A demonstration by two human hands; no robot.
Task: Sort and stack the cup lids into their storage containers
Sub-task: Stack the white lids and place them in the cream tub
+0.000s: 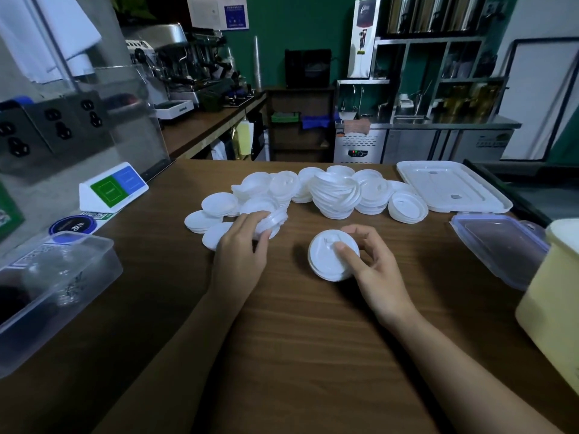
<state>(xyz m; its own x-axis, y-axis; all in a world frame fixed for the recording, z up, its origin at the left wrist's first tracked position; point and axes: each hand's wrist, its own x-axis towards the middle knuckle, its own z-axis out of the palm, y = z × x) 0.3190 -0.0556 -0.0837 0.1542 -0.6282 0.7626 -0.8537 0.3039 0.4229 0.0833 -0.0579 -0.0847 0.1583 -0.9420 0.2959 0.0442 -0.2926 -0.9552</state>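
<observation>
A heap of white cup lids (332,195) lies across the far middle of the wooden counter (297,339). My left hand (241,249) grips a small stack of clear lids (272,222) at the heap's near left edge. My right hand (372,264) holds a short stack of white sip lids (326,258) on the counter, thumb on top and fingers curled round its far side. A clear plastic container (53,286) stands at the left edge. A pale yellow container (551,305) stands at the right edge.
A white container cover (451,189) lies at the back right, and a clear cover with blue clips (501,245) lies nearer on the right. A white sign with green and blue squares (114,187) stands at the back left. Sockets and a clear screen rise on the left.
</observation>
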